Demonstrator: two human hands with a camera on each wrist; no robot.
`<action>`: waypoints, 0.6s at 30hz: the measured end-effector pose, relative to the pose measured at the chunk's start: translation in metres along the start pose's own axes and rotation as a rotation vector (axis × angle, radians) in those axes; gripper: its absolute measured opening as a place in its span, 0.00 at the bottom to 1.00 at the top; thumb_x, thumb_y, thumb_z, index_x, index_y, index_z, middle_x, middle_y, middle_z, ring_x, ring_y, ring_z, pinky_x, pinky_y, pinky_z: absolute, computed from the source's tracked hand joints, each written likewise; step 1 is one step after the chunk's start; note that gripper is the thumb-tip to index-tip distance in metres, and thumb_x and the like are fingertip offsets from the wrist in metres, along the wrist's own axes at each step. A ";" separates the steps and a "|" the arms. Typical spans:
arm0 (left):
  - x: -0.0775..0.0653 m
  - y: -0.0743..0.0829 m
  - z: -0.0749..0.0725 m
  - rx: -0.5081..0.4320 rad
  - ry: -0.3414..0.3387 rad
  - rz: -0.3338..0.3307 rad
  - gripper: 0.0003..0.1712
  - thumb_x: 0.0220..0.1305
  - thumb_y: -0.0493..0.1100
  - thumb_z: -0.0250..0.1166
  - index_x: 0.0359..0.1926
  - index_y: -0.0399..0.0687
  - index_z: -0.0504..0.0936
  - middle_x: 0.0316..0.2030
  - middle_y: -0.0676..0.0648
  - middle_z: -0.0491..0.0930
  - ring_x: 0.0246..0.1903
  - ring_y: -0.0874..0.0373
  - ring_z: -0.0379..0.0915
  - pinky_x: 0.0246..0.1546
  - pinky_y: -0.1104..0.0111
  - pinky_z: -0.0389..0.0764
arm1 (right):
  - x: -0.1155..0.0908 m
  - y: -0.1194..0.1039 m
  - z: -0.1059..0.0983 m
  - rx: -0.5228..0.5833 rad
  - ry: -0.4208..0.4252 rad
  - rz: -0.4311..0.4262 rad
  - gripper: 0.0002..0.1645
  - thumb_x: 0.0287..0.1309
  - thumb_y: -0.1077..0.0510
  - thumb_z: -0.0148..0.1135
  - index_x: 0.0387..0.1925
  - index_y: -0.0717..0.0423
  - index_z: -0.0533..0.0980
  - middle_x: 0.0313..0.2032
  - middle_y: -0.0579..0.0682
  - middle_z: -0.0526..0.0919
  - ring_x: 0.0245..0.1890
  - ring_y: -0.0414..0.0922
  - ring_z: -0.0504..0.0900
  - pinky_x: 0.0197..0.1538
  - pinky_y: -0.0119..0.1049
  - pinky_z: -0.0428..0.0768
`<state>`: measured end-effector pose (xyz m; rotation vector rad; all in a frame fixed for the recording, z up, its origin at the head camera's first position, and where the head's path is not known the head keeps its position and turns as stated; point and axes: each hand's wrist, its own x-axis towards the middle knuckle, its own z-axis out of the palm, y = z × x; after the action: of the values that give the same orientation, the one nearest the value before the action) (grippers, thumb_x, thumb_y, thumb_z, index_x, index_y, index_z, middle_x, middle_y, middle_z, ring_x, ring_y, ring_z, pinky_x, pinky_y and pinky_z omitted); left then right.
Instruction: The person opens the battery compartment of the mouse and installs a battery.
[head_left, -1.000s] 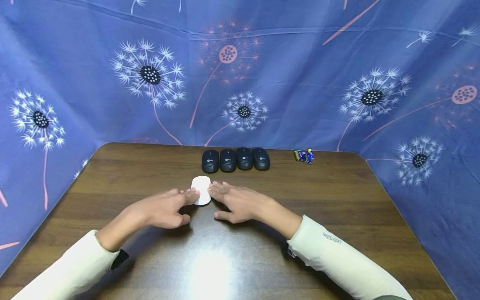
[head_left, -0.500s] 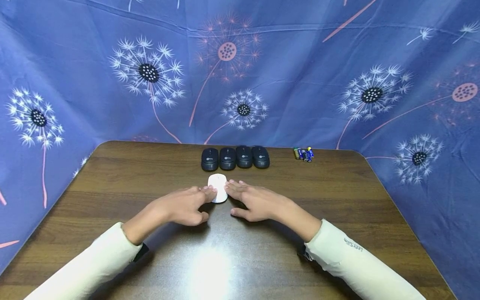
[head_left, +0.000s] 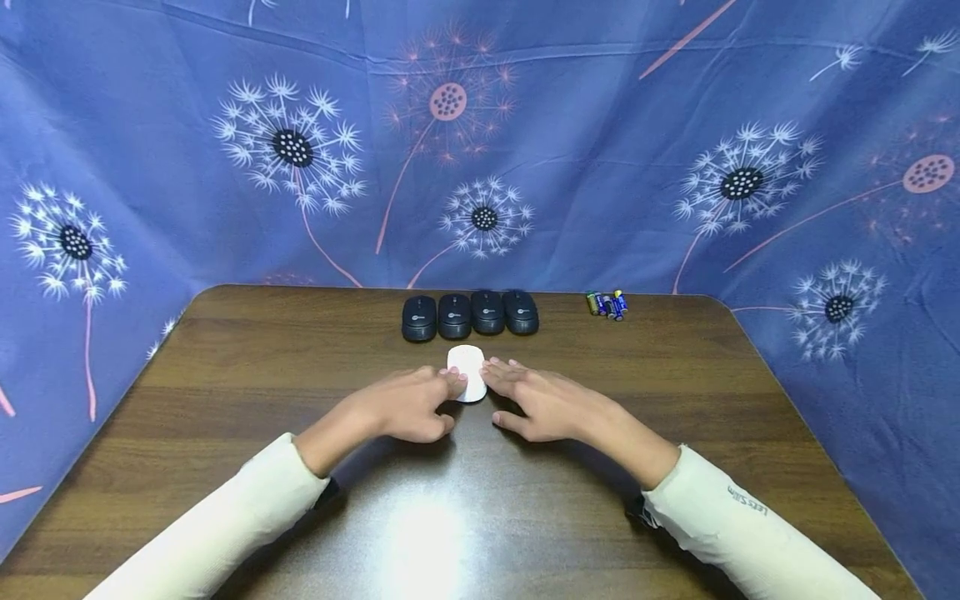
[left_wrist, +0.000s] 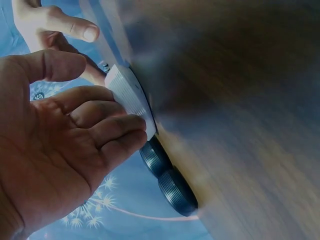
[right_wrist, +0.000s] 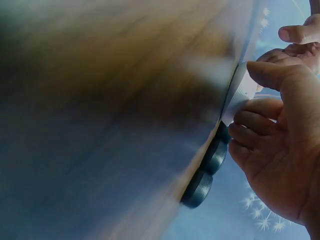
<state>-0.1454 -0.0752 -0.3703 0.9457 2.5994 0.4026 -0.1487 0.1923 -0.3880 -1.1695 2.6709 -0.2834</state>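
Observation:
A white computer mouse [head_left: 470, 367] lies on the wooden table between my two hands, in front of a row of black mice. My left hand [head_left: 411, 404] touches its left side with extended fingertips, the thumb held apart. From the other side, my right hand [head_left: 546, 403] rests its fingertips against the mouse's right edge, its thumb also apart. The left wrist view shows the white mouse [left_wrist: 131, 97] with a ribbed side, partly covered by the fingers. In the right wrist view, the right hand's fingers hide part of the white mouse [right_wrist: 239, 95].
Several black mice [head_left: 454, 317] stand side by side just behind the white mouse, near the table's back edge. To their right lies a small cluster of batteries [head_left: 607, 305]. A blue dandelion-print cloth [head_left: 592, 167] hangs behind the wooden table [head_left: 675, 375].
Both hands and the white mouse between them have moved steadily to the right along the table. The black mice and batteries have stayed in place.

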 end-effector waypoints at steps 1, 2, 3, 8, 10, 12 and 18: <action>0.002 0.001 0.001 -0.003 -0.001 -0.001 0.39 0.74 0.48 0.64 0.83 0.44 0.74 0.83 0.34 0.70 0.81 0.34 0.70 0.83 0.39 0.74 | -0.002 0.001 0.000 -0.002 0.005 -0.002 0.43 0.83 0.48 0.62 0.85 0.67 0.64 0.86 0.65 0.64 0.87 0.64 0.63 0.91 0.60 0.64; 0.004 0.001 0.002 -0.007 -0.004 -0.007 0.39 0.74 0.49 0.64 0.83 0.46 0.75 0.83 0.34 0.70 0.81 0.34 0.70 0.83 0.39 0.74 | -0.004 0.002 0.001 -0.004 0.010 -0.003 0.42 0.83 0.48 0.62 0.85 0.67 0.64 0.85 0.66 0.65 0.87 0.64 0.64 0.90 0.61 0.65; 0.006 0.002 0.002 -0.010 -0.004 -0.006 0.38 0.74 0.49 0.65 0.82 0.46 0.76 0.83 0.35 0.70 0.80 0.35 0.71 0.83 0.39 0.75 | -0.006 0.003 0.001 -0.004 0.014 -0.003 0.41 0.83 0.49 0.61 0.84 0.68 0.65 0.85 0.66 0.66 0.87 0.65 0.64 0.90 0.61 0.65; 0.016 0.005 0.006 -0.016 0.044 0.061 0.20 0.71 0.47 0.66 0.59 0.46 0.88 0.70 0.36 0.85 0.56 0.42 0.87 0.59 0.46 0.91 | -0.014 0.007 0.004 -0.031 0.059 -0.028 0.39 0.83 0.52 0.61 0.82 0.72 0.67 0.82 0.70 0.70 0.85 0.66 0.68 0.89 0.62 0.67; 0.019 0.006 0.006 -0.015 0.073 0.098 0.15 0.70 0.45 0.67 0.54 0.47 0.89 0.66 0.37 0.88 0.51 0.44 0.89 0.53 0.47 0.92 | -0.017 0.008 0.004 -0.037 0.075 -0.026 0.39 0.83 0.52 0.61 0.81 0.72 0.67 0.82 0.70 0.70 0.85 0.65 0.69 0.89 0.61 0.67; 0.021 0.006 0.007 -0.022 0.084 0.115 0.21 0.69 0.44 0.67 0.60 0.44 0.90 0.67 0.35 0.87 0.57 0.41 0.90 0.60 0.46 0.92 | -0.019 0.009 0.004 -0.036 0.088 -0.018 0.38 0.83 0.52 0.62 0.81 0.72 0.68 0.81 0.70 0.70 0.84 0.66 0.70 0.89 0.61 0.68; 0.022 0.003 0.007 -0.066 0.078 0.082 0.34 0.76 0.45 0.63 0.79 0.43 0.79 0.80 0.35 0.74 0.81 0.37 0.71 0.83 0.43 0.76 | -0.020 0.011 0.000 0.031 0.084 0.017 0.36 0.86 0.52 0.59 0.81 0.70 0.69 0.81 0.68 0.71 0.82 0.67 0.71 0.87 0.63 0.69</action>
<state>-0.1563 -0.0575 -0.3802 1.0359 2.6054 0.5538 -0.1433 0.2149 -0.3884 -1.1502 2.7358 -0.3781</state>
